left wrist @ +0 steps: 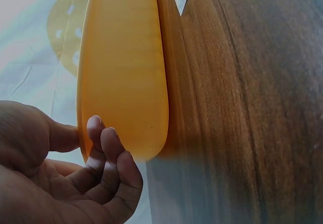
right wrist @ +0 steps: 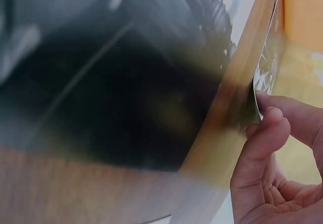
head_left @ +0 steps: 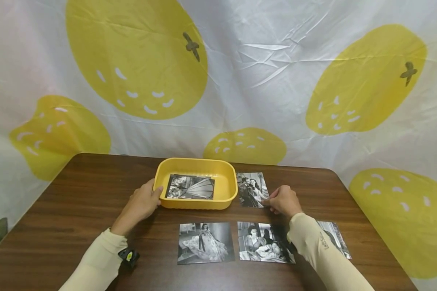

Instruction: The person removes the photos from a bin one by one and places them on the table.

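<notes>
A yellow plastic basin stands at the back middle of the table, with black-and-white photos piled inside. My left hand grips its left end; in the left wrist view the thumb and fingers of that hand pinch the basin's rim. Just right of the basin is a black-and-white photo of two people. Its lower right corner is pinched by my right hand. From the right wrist, the held photo shows nearly edge-on between thumb and fingertip.
Two photos, one of a person in a wide gown and one of a seated figure, lie side by side in front. Another photo is partly covered by my right sleeve. Behind the brown wooden table hangs a lemon-patterned cloth.
</notes>
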A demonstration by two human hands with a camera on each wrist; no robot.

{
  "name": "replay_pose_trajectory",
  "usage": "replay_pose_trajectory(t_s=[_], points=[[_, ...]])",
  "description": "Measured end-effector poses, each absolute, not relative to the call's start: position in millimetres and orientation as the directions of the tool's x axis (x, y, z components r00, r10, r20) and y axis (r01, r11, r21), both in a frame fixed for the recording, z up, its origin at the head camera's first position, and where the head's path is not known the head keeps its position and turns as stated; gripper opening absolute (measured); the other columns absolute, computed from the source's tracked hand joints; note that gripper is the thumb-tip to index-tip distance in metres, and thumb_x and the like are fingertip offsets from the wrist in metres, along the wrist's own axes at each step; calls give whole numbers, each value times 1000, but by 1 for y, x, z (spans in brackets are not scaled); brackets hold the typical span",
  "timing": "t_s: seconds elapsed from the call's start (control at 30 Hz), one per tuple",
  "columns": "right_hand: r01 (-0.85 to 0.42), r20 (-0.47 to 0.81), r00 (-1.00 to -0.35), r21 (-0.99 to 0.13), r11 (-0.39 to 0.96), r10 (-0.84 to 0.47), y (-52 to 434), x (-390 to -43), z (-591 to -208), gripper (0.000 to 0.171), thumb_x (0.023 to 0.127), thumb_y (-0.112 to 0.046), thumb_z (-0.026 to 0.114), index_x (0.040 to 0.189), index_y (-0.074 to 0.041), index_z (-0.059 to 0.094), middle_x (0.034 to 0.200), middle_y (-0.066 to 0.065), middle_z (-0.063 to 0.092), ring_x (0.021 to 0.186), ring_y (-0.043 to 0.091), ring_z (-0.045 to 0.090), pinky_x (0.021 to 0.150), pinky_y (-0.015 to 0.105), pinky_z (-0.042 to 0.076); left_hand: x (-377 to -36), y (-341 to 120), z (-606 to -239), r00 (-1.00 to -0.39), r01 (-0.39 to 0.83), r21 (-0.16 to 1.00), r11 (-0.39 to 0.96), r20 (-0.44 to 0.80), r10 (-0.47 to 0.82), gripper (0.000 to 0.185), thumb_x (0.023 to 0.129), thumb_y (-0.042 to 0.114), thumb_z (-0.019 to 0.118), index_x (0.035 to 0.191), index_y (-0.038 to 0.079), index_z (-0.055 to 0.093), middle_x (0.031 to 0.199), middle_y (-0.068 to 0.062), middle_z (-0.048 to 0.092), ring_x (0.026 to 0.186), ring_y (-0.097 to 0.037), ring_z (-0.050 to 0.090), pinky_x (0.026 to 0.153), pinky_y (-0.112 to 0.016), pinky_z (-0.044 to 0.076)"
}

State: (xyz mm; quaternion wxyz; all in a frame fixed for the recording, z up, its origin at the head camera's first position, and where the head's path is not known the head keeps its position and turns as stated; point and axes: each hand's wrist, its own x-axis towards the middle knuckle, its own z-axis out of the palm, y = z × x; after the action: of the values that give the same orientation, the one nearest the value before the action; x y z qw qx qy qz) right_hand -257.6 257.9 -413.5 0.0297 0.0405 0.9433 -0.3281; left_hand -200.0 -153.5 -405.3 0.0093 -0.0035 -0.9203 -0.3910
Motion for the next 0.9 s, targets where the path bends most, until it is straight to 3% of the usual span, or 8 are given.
replay_pose_trajectory(t_s=[0.27, 0.5, 0.7, 0.9], points=[[42, -49, -999, -586, 810, 16, 259, -259, -411, 28, 79, -16, 88, 81, 1, 66, 58, 7, 64, 49, 16, 61, 51, 32, 53, -201, -154, -405, -1000, 13, 713, 701, 21, -3, 44, 108, 20, 44, 141, -8, 45, 79, -6, 66, 71, -19, 62, 64, -36, 45], [-49, 48, -998, -525, 849, -28, 245, -267, -384, 30, 83, -24, 84, 91, -2, 66, 85, 10, 68, 79, 29, 64, 75, 47, 51, -200, -153, -404, -1000, 10, 717, 697, 12, 1, 44, 108, 20, 44, 142, -8, 44, 81, -8, 66, 72, -19, 62, 64, -35, 45], [-149, 110, -988, -530, 835, -106, 218, -278, -344, 30, 88, -27, 80, 99, -2, 68, 94, 13, 70, 87, 31, 65, 79, 46, 51, -200, -153, -404, -1000, 14, 720, 693, 14, 5, 43, 108, 20, 44, 141, -7, 45, 82, -8, 66, 72, -19, 62, 63, -35, 45], [-237, 105, -971, -548, 802, -214, 183, -287, -321, 41, 90, -26, 78, 116, 3, 65, 107, 19, 69, 97, 35, 65, 82, 46, 53, -199, -153, -404, -1000, 18, 723, 690, 15, 10, 44, 108, 20, 44, 142, -8, 44, 81, -8, 66, 73, -19, 62, 64, -35, 45]])
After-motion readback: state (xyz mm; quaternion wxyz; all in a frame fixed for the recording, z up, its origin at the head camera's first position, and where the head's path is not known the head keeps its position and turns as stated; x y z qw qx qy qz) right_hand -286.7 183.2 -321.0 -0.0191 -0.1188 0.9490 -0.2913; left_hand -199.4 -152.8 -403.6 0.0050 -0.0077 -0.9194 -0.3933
